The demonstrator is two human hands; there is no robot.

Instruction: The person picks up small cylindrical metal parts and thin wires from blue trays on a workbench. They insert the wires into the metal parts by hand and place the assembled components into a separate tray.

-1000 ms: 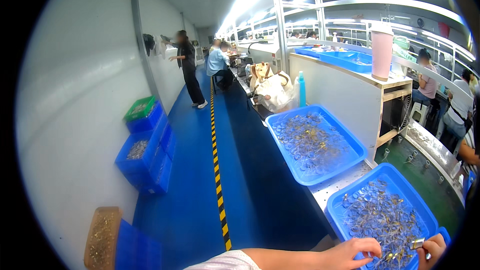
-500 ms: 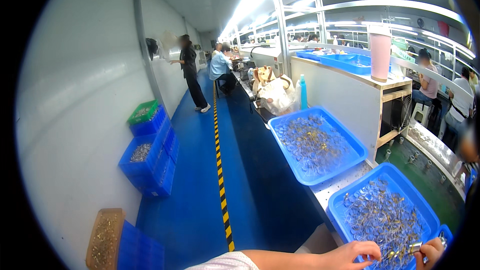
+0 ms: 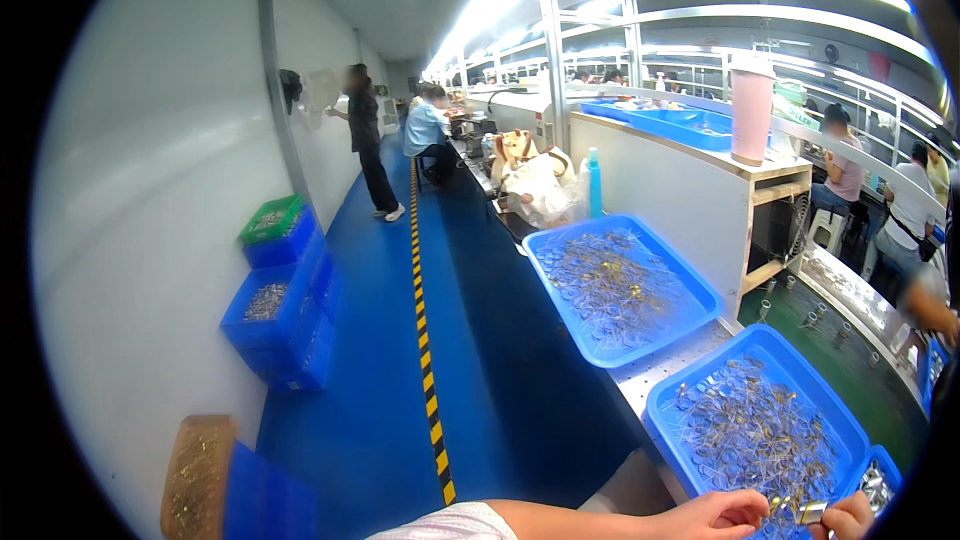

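At the lower right, my left hand [image 3: 712,517] hangs over the near edge of a blue tray [image 3: 795,365], its fingers curled together. Whatever those fingertips hold is too small to make out. My right hand [image 3: 848,517] is closed on a shiny metal cylinder [image 3: 811,513], which points toward the left hand. Many small flat discs with thin wire-like strands [image 3: 755,430] fill the tray, some of them yellowish. Beside the right hand, a smaller blue tray [image 3: 884,457] contains shiny metal pieces [image 3: 875,488]. The lower picture edge cuts off part of both hands.
Another blue tray [image 3: 690,327] of similar parts lies farther along the bench. Behind it are a blue bottle [image 3: 595,185] and bags [image 3: 540,185]; a pink tumbler [image 3: 750,115] stands on a cabinet. Blue crates [image 3: 290,325] line the left wall. Several people are farther off.
My right hand has come slightly left and down with the metal cylinder, nearer to my left hand. The whole view has shifted a little, and surroundings appear farther left.
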